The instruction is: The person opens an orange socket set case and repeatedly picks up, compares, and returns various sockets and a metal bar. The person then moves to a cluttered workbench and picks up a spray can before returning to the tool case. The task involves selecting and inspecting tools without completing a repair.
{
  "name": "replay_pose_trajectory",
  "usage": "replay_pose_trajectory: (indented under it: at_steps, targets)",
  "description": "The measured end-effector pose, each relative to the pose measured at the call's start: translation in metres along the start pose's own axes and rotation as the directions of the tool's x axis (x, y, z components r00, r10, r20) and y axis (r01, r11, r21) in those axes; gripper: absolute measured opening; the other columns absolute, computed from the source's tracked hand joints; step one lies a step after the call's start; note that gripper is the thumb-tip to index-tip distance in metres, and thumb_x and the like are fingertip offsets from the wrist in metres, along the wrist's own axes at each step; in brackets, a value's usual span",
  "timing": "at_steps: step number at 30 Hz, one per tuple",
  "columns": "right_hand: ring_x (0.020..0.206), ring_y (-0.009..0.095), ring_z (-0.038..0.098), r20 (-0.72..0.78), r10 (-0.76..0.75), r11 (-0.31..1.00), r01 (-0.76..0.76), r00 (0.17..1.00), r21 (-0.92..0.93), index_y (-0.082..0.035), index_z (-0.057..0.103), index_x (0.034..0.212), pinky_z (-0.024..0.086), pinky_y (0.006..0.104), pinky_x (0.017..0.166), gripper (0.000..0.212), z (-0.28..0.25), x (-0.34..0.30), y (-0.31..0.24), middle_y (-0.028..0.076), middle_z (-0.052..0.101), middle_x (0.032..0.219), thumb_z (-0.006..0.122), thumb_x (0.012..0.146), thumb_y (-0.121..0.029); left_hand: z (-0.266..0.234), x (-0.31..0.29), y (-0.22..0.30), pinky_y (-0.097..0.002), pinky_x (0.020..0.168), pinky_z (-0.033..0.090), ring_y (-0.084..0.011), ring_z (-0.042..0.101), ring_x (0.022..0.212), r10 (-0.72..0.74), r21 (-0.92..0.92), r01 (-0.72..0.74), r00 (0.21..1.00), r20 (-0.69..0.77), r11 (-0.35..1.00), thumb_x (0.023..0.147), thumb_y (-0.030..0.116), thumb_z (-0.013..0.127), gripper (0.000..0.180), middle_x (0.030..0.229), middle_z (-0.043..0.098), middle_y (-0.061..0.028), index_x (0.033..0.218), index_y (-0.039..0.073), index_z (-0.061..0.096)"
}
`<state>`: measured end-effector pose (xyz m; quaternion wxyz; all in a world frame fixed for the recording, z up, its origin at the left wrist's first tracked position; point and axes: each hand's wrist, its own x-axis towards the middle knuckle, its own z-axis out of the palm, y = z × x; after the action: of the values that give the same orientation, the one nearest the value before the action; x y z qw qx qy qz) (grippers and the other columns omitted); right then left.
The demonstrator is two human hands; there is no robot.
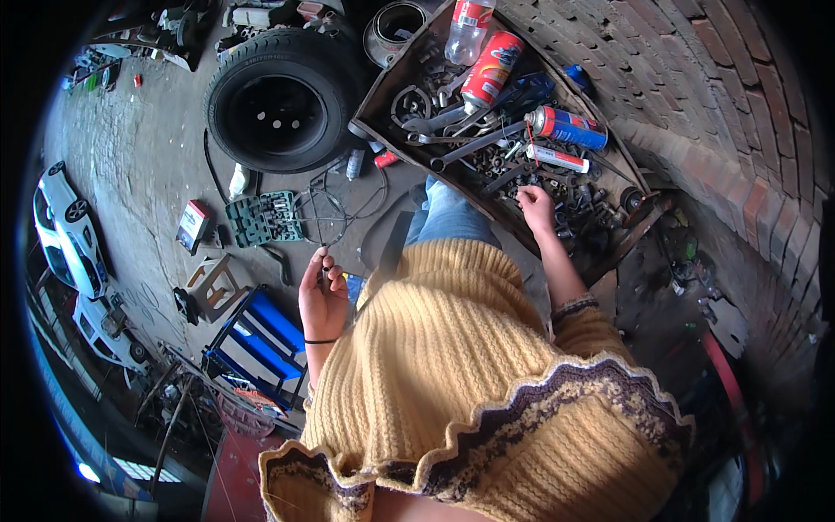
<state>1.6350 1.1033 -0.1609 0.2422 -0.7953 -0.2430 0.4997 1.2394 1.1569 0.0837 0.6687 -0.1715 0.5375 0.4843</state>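
My left hand is raised left of my body, fingertips pinched on a small dark piece, too small to name. My right hand reaches over the near side of a wooden tray, its fingers bent together among loose bolts and nuts. What they hold, if anything, is hidden. Ahead of that hand lie a white tube with a red label, a blue and red spray can and several wrenches. A red can and a clear plastic bottle rest farther back.
A tire on a black rim lies on the floor ahead. Nearer are an open green socket set case, looped cable, a small box and a blue folding stool. A brick wall stands at right.
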Motion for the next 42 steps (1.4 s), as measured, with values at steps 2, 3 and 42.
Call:
replay_pose_trajectory:
  at_steps: [2, 3, 42]
  targets:
    - [0.067, 0.010, 0.061, 0.024, 0.042, 0.998, -0.043, 0.999, 0.056, -0.002, 0.066, 0.090, 0.049, 0.0246, 0.063, 0.010, 0.003, -0.006, 0.001, 0.004, 0.067, 0.076, 0.065, 0.082, -0.009, 0.001, 0.002, -0.002, -0.0186, 0.051, 0.037, -0.0100, 0.048, 0.067, -0.008, 0.009, 0.008, 1.000, -0.025, 1.000, 0.095, 0.009, 0.047, 0.016, 0.081, 0.054, -0.0034, 0.107, 0.000, 0.053]
    - [0.064, 0.007, 0.058, 0.051, 0.041, 0.999, -0.042, 0.998, 0.023, -0.004, 0.065, 0.093, 0.045, 0.0209, 0.055, 0.009, 0.006, -0.009, 0.002, 0.001, 0.066, 0.079, 0.062, 0.086, -0.009, 0.001, 0.003, -0.002, -0.0185, 0.050, 0.037, -0.0100, 0.048, 0.067, -0.016, -0.006, 0.016, 1.000, 0.000, 1.000, 0.095, 0.009, 0.047, 0.016, 0.081, 0.054, -0.0036, 0.107, 0.000, 0.053]
    - [0.081, 0.031, 0.062, -0.558, -0.347, 0.871, 0.038, 0.754, -0.490, -0.007, 0.062, 0.098, 0.048, 0.0391, 0.074, 0.018, -0.047, -0.090, 0.085, 0.011, 0.066, 0.086, 0.057, 0.081, -0.004, -0.005, 0.034, -0.007, -0.0206, 0.055, 0.038, -0.0116, 0.047, 0.067, -0.140, 0.207, 0.114, 0.983, 0.119, 0.972, 0.094, 0.010, 0.050, 0.017, 0.083, 0.055, -0.0037, 0.106, 0.000, 0.056]
